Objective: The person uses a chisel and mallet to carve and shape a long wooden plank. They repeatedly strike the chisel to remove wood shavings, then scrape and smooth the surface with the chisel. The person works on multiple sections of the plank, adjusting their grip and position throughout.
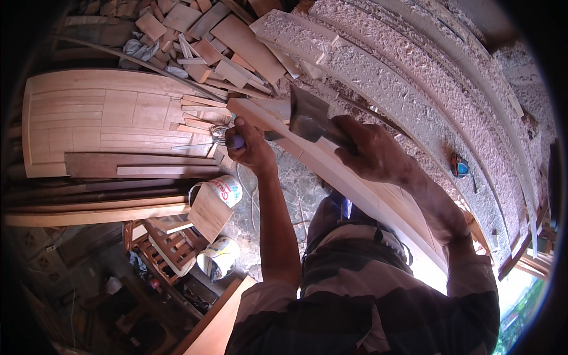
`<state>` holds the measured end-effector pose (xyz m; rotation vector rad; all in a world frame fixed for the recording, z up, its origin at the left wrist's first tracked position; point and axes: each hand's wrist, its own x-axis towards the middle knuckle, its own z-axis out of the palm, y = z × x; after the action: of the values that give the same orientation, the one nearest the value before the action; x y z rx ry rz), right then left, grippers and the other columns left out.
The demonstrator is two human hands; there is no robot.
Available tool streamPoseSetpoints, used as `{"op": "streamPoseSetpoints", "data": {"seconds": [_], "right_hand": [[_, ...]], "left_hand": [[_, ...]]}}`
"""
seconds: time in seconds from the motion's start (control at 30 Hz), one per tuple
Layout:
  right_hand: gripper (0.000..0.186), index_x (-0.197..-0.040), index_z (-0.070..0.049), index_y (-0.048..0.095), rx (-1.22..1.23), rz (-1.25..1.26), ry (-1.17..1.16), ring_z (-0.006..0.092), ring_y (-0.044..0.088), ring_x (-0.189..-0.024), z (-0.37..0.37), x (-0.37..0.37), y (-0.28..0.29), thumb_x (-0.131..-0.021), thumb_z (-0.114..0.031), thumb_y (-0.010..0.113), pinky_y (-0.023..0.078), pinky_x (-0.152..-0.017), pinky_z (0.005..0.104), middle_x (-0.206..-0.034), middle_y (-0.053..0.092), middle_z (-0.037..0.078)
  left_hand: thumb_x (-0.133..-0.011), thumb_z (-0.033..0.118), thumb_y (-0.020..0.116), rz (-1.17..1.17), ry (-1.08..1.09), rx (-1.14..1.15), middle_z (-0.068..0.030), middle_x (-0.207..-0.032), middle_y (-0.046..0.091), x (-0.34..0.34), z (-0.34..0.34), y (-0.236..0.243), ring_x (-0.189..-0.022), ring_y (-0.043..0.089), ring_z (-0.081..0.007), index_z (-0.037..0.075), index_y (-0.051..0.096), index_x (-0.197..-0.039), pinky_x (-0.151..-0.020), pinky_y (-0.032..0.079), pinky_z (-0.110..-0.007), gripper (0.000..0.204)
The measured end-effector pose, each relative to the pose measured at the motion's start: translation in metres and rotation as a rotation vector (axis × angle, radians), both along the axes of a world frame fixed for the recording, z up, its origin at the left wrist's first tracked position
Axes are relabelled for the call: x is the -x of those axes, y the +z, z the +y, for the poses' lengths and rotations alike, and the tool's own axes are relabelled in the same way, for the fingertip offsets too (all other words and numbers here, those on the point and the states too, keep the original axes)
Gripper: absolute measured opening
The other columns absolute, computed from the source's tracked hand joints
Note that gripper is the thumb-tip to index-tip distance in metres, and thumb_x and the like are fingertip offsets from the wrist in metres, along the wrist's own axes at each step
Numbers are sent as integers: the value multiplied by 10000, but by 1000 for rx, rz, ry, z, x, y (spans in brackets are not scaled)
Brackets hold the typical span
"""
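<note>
My left hand [253, 148] is closed around a chisel with a purple handle [235, 142]. Its dark shank runs right, toward the long pale wooden piece [349, 174], which looks like a door or frame on edge and slants from upper left to lower right. Where the chisel's tip lies I cannot make out. In my right hand [376, 148] is a hatchet, gripped by its handle. The broad, dark metal hatchet head [309, 115] is over the wooden piece, right of my left hand and apart from it.
At left lies a panelled wooden door [83, 121] with planks beside it. Offcuts [207, 50] are heaped at the far side. Rough pale slabs [408, 77] fill the right, with a blue tape measure [459, 165] on them. White buckets [219, 257] stand near a slatted wooden chair [168, 245].
</note>
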<state>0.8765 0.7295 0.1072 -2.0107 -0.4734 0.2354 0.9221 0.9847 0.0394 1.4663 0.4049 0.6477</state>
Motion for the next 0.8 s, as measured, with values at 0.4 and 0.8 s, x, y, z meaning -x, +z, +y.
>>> {"op": "streamPoseSetpoints", "data": {"seconds": [0.4, 0.8], "right_hand": [[326, -1197, -49, 575, 237, -594, 158, 319, 717, -683, 47, -56, 74, -885, -96, 659, 575, -557, 428, -861, 666, 136], [438, -1239, -117, 553, 443, -756, 278, 276, 729, -796, 74, -77, 61, -834, -133, 720, 598, -634, 392, -894, 668, 90]], "left_hand": [[-855, 202, 835, -136, -73, -323, -98, -1219, 657, -1, 30, -51, -1072, 664, -205, 19, 602, -1177, -903, 552, -356, 437], [-836, 185, 857, -147, -59, -376, -98, -1117, 720, -5, 25, -56, -990, 705, -198, -11, 666, -1088, -848, 548, -367, 371]]}}
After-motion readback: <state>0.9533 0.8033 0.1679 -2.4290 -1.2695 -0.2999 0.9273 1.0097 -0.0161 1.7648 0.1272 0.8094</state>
